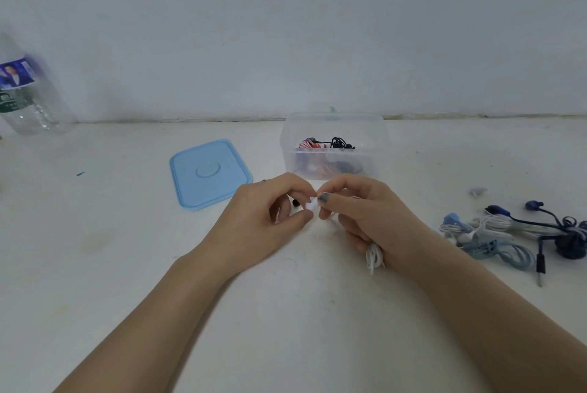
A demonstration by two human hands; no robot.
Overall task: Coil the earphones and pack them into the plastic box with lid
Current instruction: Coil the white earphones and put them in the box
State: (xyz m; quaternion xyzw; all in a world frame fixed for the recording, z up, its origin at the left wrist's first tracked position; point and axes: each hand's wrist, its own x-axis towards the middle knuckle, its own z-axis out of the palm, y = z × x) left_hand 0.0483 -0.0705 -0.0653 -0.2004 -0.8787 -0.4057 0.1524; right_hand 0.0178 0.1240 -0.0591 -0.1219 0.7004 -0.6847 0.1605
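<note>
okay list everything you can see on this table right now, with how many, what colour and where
white earphones: one, white, coiled bundle gripped by the right hand, earbud end pinched between both hands
plastic box: one, clear, open, back centre, black and red earphones inside
lid: one, light blue, flat, left of the box
loose earphones: several, white, light blue, dark blue, piled at right
bottle: one, clear, far left
table: one, white
left hand: one, centre
right hand: one, centre
</note>
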